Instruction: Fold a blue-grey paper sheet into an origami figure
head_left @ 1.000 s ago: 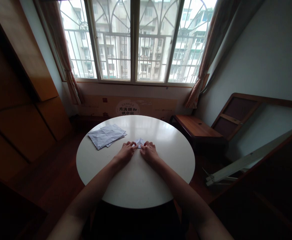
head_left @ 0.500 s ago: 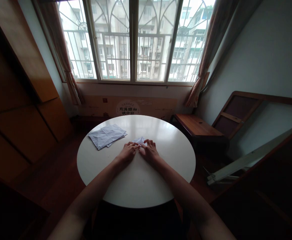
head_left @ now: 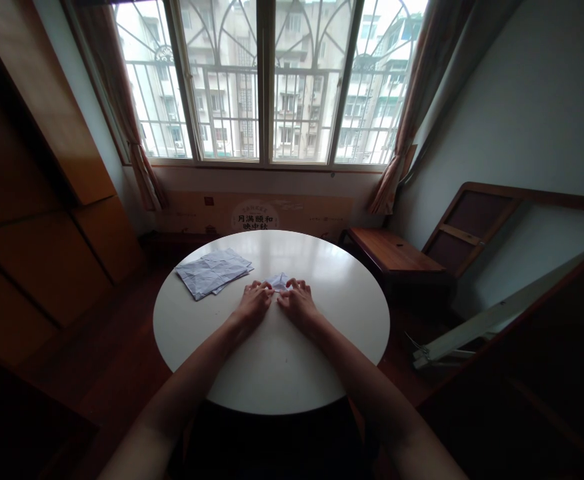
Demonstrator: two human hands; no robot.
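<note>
A small folded piece of paper [head_left: 279,281], pale and roughly triangular, lies on the round white table [head_left: 282,360]. My left hand [head_left: 255,300] has its curled fingertips on the paper's left edge. On the opposite edge, the fingers of my right hand [head_left: 297,300] are bent and pinch the right corner. Part of the paper's near side is hidden by my fingers. To the left of my hands lies a loose stack of creased paper sheets [head_left: 213,272].
A wooden bench [head_left: 395,250] stands beyond the table's right side. Orange cabinets [head_left: 92,233] line the left wall. A printed cardboard panel [head_left: 292,210] is below the barred window [head_left: 267,87]. A pale folded frame [head_left: 472,333] leans at the right.
My hands have drawn slightly apart, with the left moving a little leftward. More of the folded paper shows between them. The stack has stayed in place.
</note>
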